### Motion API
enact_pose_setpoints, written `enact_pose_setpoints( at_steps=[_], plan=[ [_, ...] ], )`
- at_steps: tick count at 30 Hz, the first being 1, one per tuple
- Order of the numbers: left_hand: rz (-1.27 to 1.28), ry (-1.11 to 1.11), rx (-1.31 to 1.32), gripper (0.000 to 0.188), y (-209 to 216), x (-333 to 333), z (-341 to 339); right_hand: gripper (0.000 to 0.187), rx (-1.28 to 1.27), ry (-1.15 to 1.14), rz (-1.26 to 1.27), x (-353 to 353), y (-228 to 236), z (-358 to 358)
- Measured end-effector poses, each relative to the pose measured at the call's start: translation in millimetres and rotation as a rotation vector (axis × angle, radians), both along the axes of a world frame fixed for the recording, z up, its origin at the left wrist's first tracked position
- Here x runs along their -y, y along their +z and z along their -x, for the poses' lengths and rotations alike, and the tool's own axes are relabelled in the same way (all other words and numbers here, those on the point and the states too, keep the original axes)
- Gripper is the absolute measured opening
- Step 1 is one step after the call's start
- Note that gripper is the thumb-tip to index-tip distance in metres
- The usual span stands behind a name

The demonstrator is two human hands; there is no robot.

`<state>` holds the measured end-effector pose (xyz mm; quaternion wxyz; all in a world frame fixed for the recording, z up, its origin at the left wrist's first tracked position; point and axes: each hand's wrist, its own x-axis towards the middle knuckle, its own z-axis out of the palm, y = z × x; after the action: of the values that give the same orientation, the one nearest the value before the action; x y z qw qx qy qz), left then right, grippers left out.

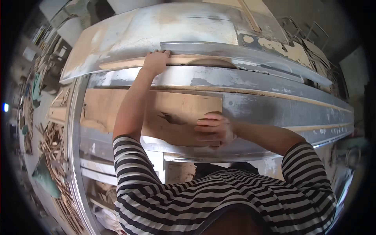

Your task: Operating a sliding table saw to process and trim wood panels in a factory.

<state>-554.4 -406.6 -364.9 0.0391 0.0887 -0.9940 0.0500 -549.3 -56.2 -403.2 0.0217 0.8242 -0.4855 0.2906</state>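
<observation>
My left hand (157,62) reaches across the saw table and grips a pale narrow wooden strip (125,62), its fingers curled over toward the long metal fence (203,47). Just right of that hand, the arc of a circular saw blade (211,62) rises beside the strip's line. Nearer my body, a broad brown wooden board (176,105) with a dark split and a ragged near edge lies flat. My right hand (214,128), slightly blurred, rests on the board's right end with fingers spread and pointing left.
The worn metal saw table (266,105) stretches far to the right. Beyond the fence lies a large stained panel (176,23), with a thin wooden slat (249,15) on top. A metal rail (74,156) runs along the left. Scrap wood (55,149) is heaped on the floor.
</observation>
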Motion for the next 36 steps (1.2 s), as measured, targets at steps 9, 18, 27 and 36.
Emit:
enact_pose_setpoints(
  at_steps=[9,18,27,36],
  plan=[
    [0.011,0.068,0.029,0.024,12.1,75.8,-22.2,0.05,-0.03,-0.047,0.023,2.2,0.2,-5.1],
    [0.102,-0.059,-0.384,0.017,93.7,85.7,-102.8,0.06,-0.324,0.099,-0.026,16.7,-6.3,6.1],
    [0.299,0.653,-0.674,0.023,198.9,187.7,-405.6,0.044,-0.235,-0.012,0.081,7.7,18.3,-26.8],
    [-0.184,1.005,-0.833,0.02,59.5,33.2,-514.2,0.047,-0.208,0.001,0.08,-1.7,18.0,-23.5]
  ],
)
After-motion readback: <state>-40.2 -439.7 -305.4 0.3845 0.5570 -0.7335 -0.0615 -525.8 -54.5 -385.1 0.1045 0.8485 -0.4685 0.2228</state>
